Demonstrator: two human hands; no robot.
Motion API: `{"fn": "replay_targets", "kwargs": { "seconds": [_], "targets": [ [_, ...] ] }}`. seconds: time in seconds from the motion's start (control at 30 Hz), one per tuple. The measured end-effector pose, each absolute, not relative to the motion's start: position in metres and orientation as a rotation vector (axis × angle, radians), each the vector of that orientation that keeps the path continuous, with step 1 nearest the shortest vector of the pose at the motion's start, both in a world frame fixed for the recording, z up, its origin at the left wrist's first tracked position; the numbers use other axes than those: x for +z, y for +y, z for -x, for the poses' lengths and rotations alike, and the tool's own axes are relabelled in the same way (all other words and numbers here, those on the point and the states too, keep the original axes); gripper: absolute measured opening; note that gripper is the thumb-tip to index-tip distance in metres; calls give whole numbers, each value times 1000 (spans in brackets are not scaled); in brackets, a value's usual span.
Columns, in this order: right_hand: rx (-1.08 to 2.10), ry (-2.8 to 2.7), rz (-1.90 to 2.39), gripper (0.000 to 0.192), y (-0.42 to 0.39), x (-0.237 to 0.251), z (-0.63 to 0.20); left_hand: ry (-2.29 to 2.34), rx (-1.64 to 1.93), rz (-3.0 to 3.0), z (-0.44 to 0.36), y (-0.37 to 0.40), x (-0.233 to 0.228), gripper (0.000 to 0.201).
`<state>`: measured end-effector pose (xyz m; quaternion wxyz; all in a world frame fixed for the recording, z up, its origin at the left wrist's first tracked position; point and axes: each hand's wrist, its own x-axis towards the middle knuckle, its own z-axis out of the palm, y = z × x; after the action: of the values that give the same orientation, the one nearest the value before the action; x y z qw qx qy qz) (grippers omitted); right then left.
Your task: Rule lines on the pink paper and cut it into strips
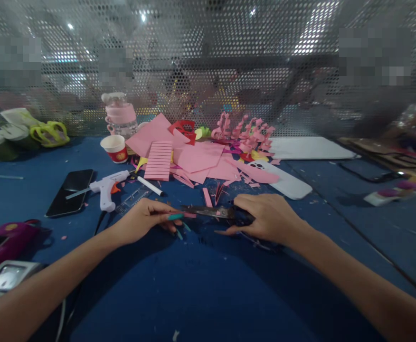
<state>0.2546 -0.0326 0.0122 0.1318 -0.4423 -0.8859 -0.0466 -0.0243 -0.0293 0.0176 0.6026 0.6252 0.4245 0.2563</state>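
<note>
A white hot-glue gun (pixel 105 188) lies on the blue tabletop (pixel 201 294) at ten o'clock, with a black smartphone (pixel 70 192) just beside it toward nine. At eleven o'clock stand a red-and-white paper cup (pixel 114 148) and a clear bottle with a pink band (pixel 120 116). A heap of pink paper sheets and cuttings (pixel 197 156) spreads at twelve, a white phone case (pixel 282 180) at one.

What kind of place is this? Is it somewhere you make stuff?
Probably a craft worktable. Cut pink paper lies heaped on the blue table, a glue gun sits nearby, and the right hand holds scissors.
</note>
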Motion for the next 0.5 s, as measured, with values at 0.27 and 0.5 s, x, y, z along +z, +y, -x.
{"fn": "replay_targets", "kwargs": {
  "seconds": [0.27, 0.5],
  "targets": [
    [-114, -2534, 1192, 64, -31, 14, -254, 997, 666, -1349, 21, -31, 21, 14],
    [-152, -2555, 1193, 63, -30, 8, -257, 1035, 657, -1399, 21, -31, 22, 20]
  ]
}}
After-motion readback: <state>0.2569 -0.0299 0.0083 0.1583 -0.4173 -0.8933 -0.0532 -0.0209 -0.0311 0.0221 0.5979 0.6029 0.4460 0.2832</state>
